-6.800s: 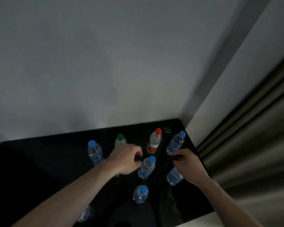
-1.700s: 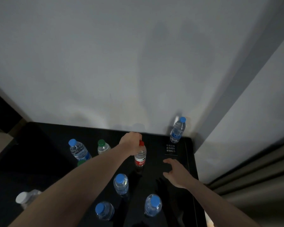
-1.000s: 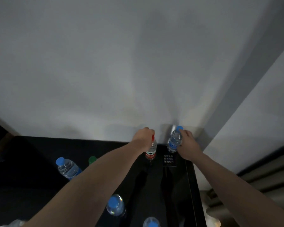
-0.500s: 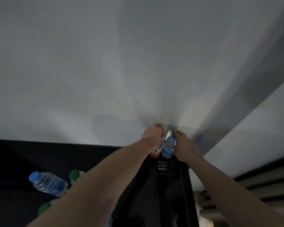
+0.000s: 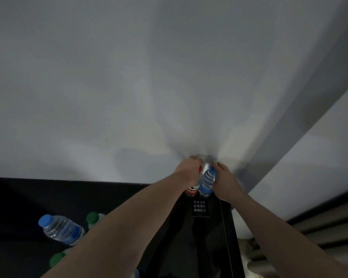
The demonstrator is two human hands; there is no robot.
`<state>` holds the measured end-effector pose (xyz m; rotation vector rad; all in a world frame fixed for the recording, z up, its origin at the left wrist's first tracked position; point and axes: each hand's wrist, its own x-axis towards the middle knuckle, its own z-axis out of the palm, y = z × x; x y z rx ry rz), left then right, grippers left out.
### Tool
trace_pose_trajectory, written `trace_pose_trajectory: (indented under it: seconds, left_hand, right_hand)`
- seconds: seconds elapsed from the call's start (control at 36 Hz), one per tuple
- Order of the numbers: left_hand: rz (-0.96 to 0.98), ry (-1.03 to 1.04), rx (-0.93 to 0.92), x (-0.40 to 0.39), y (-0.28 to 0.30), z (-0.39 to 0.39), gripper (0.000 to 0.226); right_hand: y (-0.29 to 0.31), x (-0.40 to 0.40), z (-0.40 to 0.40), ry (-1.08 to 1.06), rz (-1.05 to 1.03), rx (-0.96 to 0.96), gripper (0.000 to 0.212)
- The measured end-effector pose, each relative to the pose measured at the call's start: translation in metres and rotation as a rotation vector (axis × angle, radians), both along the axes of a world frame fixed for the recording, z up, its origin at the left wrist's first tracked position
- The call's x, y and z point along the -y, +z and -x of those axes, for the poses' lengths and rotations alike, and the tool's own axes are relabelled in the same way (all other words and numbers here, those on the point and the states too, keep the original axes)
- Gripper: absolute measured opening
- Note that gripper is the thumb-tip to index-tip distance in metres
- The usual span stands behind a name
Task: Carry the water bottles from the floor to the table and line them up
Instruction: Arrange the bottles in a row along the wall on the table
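My left hand (image 5: 189,170) grips a red-capped bottle with a red label (image 5: 192,190) at the far right corner of the black table (image 5: 18,197). My right hand (image 5: 224,181) holds a blue-capped bottle with a blue label (image 5: 207,181) right beside it; the two bottles touch, close against the wall. A blue-capped bottle (image 5: 60,230) stands at the left. A green-capped bottle (image 5: 93,218) stands beside it, and another green cap (image 5: 56,259) shows lower down, partly behind my left forearm.
A grey-white wall (image 5: 149,87) rises straight behind the table. A small black sign with white characters (image 5: 199,207) lies flat near the right edge. Grey curtain folds (image 5: 319,227) hang past the table's right side.
Over the last second both hands pushed the red-capped and blue-capped bottles together at the far right corner. My view tilted up, so the nearer bottles slid out of the bottom.
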<state>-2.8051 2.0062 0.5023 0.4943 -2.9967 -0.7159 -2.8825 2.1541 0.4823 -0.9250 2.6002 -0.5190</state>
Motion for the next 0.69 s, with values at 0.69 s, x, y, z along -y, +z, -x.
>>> trace_pose_trajectory:
  seconds: [0.69]
  left_hand:
    - [-0.079, 0.051, 0.301, -0.031, 0.02, -0.33, 0.039]
  right_hand:
    - [0.025, -0.088, -0.224, 0.551, -0.245, 0.422, 0.056]
